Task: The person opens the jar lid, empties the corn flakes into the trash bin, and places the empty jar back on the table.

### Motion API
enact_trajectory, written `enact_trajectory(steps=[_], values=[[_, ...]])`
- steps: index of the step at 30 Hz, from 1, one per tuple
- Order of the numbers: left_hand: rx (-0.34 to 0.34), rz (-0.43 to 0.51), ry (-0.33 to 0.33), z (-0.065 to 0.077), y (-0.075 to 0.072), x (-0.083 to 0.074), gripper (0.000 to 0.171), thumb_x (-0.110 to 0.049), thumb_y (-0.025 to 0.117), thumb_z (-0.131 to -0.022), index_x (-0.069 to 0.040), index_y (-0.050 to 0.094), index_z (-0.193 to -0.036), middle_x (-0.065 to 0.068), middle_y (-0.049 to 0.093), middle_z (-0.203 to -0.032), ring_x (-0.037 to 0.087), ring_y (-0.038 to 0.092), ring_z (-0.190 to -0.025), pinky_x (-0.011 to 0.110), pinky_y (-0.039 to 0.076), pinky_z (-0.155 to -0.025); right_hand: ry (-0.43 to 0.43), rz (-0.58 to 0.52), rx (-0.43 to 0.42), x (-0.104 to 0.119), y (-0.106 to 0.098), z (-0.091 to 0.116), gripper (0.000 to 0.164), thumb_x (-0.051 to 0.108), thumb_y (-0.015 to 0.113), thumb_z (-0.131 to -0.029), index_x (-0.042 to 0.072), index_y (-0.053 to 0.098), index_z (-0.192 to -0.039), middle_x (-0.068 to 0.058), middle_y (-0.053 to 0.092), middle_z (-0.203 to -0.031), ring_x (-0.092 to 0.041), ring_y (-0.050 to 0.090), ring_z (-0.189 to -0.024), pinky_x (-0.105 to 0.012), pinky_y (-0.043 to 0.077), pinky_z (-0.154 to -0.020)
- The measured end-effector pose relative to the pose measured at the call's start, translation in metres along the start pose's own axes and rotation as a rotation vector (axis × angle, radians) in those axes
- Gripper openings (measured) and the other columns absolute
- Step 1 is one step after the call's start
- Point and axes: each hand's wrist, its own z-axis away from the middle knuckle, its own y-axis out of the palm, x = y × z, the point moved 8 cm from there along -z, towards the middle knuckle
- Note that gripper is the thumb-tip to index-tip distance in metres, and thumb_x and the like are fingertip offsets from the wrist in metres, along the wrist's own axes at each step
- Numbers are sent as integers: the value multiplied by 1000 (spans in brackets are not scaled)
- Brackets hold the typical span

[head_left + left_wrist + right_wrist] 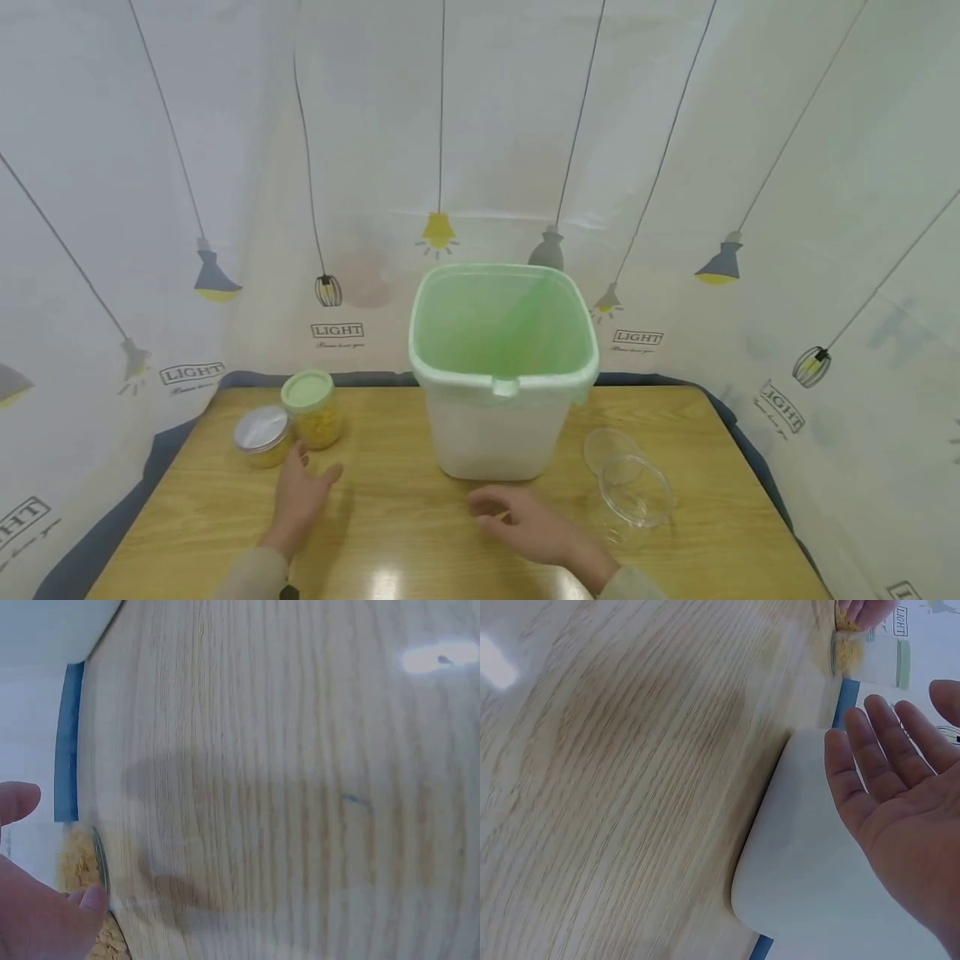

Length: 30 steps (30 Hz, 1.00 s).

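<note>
My left hand point(298, 500) reaches toward two jars at the table's left, its thumb spread and nothing in its grasp. One is a clear jar with a pale green lid point(309, 392); beside it stands a shorter jar with a silvery lid point(261, 428). Both hold yellow pieces, and in the left wrist view the yellow contents point(81, 859) show just past my fingers. My right hand point(528, 527) hovers before a white bin point(495, 437) with a light green rim, empty, fingers loosely bent. In the right wrist view that palm point(922, 802) faces the camera, fingers extended.
To the right of the bin, a clear round plastic container point(636, 500) lies by a clear flat disc point(606, 442). A green liner point(517, 333) shows inside the bin. Behind the wooden table point(405, 533) hangs a lamp-printed curtain point(495, 150).
</note>
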Motion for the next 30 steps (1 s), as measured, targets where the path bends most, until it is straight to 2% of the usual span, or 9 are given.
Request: enact_trajectory(steps=[6, 11, 15, 20, 24, 30], values=[[-60, 32, 6, -19, -1, 2, 91, -19, 61, -94, 4, -5, -153, 32, 5, -159, 49, 10, -146, 59, 15, -120, -31, -3, 14, 3, 6, -7, 33, 25, 52, -101, 14, 58, -131, -7, 67, -123, -19, 64, -112, -24, 53, -87], [-152, 124, 54, -33, -5, -3, 89, -12, 65, -90, 2, 3, -154, 30, 14, -159, 45, 15, -147, 57, 16, -122, -17, 6, 23, 2, 11, -9, 35, 27, 51, -101, 12, 57, -132, -6, 67, -123, -13, 62, -111, -23, 52, -88], [-204, 163, 58, -37, -8, -6, 88, -11, 66, -89, 2, 7, -153, 30, 19, -156, 46, 21, -145, 58, 19, -120, 3, 7, 31, -1, 14, -10, 35, 27, 51, -101, 13, 58, -132, -8, 67, -122, -8, 61, -110, -23, 52, -88], [-260, 205, 45, -40, -10, -6, 96, -11, 70, -86, 0, 2, -154, 30, 14, -157, 48, 18, -145, 59, 18, -120, 17, -16, 48, -4, 14, -8, 34, 26, 50, -102, 14, 58, -132, -11, 67, -122, -10, 62, -109, -23, 52, -86], [-286, 228, 54, -45, -13, -6, 97, -13, 74, -84, -4, 8, -154, 26, 19, -157, 44, 21, -145, 57, 19, -121, 26, -29, 59, -5, 15, -8, 35, 27, 49, -102, 14, 57, -133, -11, 67, -124, -9, 61, -110, -23, 52, -87], [-292, 250, 9, -53, -13, -5, 105, -23, 78, -82, -7, 4, -154, 24, 17, -159, 43, 17, -147, 57, 15, -122, 39, -23, 58, -5, 15, -9, 35, 27, 50, -101, 14, 57, -133, -9, 67, -124, -5, 61, -110, -22, 52, -89]])
